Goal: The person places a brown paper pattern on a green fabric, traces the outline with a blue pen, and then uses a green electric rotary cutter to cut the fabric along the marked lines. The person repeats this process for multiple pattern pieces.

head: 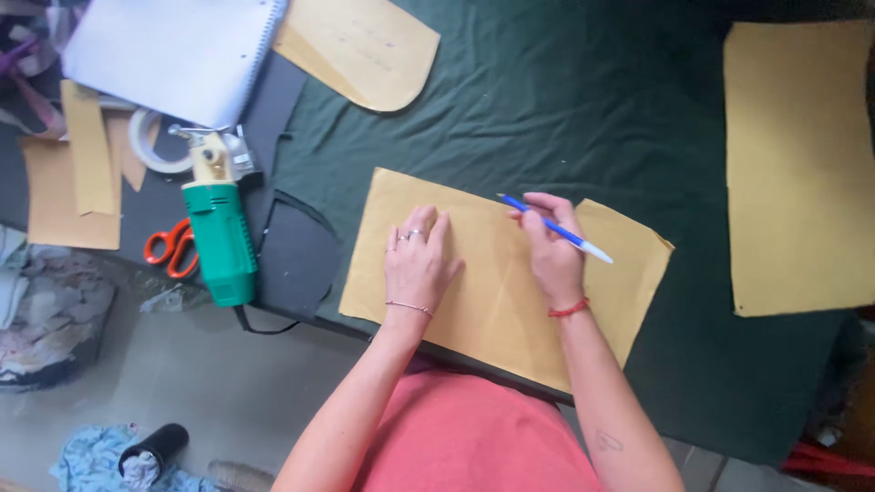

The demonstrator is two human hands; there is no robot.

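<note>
pen (pixel 554 229) in right hand (pixel 553 258), tip up-left

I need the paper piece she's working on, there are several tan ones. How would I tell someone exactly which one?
Start at the dark green cloth covering the table, then go to its near edge in front of the person. The paper piece lies there under both hands: left hand flat on it, right hand holding a blue pen. The other tan pieces lie untouched at the far edge and right side.
</note>
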